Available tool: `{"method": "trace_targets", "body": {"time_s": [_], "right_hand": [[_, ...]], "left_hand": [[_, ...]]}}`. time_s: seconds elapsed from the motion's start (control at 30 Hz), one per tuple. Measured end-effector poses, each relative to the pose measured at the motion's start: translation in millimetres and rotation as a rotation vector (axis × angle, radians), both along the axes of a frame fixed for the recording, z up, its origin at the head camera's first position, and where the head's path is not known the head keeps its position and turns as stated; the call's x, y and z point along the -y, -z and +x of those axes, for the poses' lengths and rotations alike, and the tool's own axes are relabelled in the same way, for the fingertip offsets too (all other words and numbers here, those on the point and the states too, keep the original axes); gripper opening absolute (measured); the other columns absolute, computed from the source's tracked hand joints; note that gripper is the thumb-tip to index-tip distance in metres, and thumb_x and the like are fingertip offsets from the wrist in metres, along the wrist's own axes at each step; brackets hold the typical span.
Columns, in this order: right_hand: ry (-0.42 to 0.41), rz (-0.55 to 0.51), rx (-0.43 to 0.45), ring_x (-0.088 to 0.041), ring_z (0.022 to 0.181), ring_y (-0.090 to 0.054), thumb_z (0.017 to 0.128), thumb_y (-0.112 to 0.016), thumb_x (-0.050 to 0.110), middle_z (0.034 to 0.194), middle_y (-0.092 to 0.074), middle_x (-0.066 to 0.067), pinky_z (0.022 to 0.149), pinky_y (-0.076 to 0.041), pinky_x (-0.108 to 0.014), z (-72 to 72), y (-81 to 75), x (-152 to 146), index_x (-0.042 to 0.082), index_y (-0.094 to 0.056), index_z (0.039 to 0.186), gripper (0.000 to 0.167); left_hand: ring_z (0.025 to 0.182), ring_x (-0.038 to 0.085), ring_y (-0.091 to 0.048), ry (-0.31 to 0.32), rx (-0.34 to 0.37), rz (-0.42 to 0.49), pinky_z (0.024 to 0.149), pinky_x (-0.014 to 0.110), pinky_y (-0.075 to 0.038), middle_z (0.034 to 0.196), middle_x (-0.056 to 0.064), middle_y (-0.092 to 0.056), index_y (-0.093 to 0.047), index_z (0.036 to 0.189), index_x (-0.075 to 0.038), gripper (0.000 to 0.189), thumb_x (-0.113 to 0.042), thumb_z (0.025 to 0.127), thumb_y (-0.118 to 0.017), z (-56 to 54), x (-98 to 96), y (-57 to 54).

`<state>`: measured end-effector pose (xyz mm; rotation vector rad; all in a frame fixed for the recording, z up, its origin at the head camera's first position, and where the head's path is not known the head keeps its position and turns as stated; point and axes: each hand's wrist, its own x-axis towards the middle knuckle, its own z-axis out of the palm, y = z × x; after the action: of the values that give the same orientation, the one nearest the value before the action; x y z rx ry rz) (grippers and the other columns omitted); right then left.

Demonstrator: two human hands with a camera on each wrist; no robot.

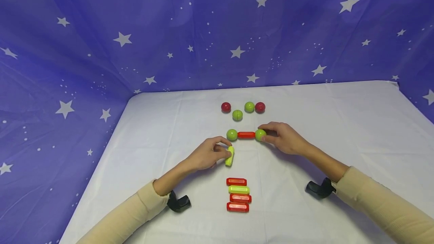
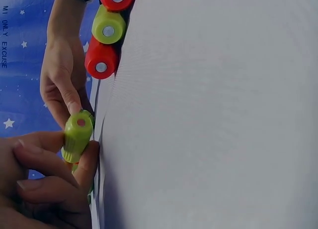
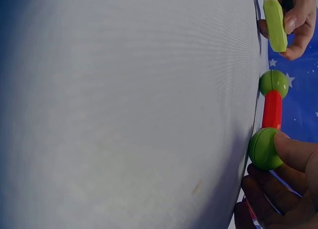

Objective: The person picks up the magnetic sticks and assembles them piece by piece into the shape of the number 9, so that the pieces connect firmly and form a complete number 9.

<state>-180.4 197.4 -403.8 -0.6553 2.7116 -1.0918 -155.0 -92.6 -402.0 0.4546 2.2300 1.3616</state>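
Yellow-green rod [image 2: 77,139] between the left fingers [image 2: 88,163]

2 close wrist views share 1 lime rod [image 2: 77,140].

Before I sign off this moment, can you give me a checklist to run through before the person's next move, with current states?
1. Left hand grips a yellow-green rod: ok.
2. Right hand holds the right-end green ball: ok.
3. Middle red rod touches that ball and the left-end green ball: ok.
4. Gripped rod touches the left-end ball: not ok, a gap shows in the right wrist view.
5. More parts on the table: ok; two red balls, two green balls, three red rods, another yellow-green rod.
6. Joints hold firmly: cannot tell.
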Motion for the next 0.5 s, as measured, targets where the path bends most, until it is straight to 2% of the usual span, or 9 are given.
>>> {"method": "trace_targets", "body": {"time_s": [0.27,0.5], "right_hand": [[0.005,0.004,-0.001,-0.029,0.108,-0.058,0.093,-0.069,0.01,0.114,-0.067,-0.01,0.099,-0.043,-0.052,0.3,-0.5,0.4,0.0,-0.064,0.126,0.036],[0.0,-0.005,0.002,-0.028,0.105,-0.058,0.093,-0.069,0.01,0.113,-0.067,-0.009,0.098,-0.044,-0.051,1.1,-0.6,0.9,0.0,-0.064,0.126,0.035]], "left_hand": [[0.041,0.011,-0.038,-0.087,0.036,-0.001,0.041,0.023,-0.031,0.087,0.002,-0.072,-0.057,0.121,-0.005,0.031,-0.018,0.094,-0.066,-3.8,-1.9,1.4],[0.04,0.011,-0.036,-0.117,0.048,0.003,0.041,0.023,-0.03,0.084,0.002,-0.071,-0.057,0.118,-0.007,0.028,-0.019,0.095,-0.066,-7.4,-3.9,3.9]]}}
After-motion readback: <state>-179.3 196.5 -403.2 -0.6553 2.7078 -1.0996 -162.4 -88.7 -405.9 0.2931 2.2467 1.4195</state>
